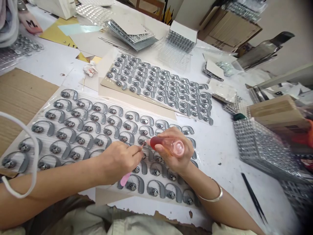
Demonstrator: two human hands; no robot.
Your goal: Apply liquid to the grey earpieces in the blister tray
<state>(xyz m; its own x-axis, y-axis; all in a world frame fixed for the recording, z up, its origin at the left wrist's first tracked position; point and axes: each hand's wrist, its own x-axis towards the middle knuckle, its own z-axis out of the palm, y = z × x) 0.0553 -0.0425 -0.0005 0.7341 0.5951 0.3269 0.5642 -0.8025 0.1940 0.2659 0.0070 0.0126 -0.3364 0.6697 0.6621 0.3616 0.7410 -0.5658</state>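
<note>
My left hand [119, 162] pinches a slim pink-handled pick [126, 179], whose thin tip reaches a metal disc on one of the grey hook-shaped parts [142, 142]. My right hand [174, 153] is wrapped around a small clear squeeze bottle [166, 146] holding reddish liquid, its narrow end pointing left toward the pick. Both hands hover over a clear plastic sheet [186, 121] holding rows of these parts, and they hide several of them. A silver bangle [215, 195] circles my right wrist.
A second tray of grey parts [158, 88] lies beyond on card. Stacked clear blister trays [264, 147] stand at right, near black tweezers [254, 199]. A white cable [24, 156] crosses my left forearm. Cardboard [22, 98] lies at left; boxes and papers crowd the back.
</note>
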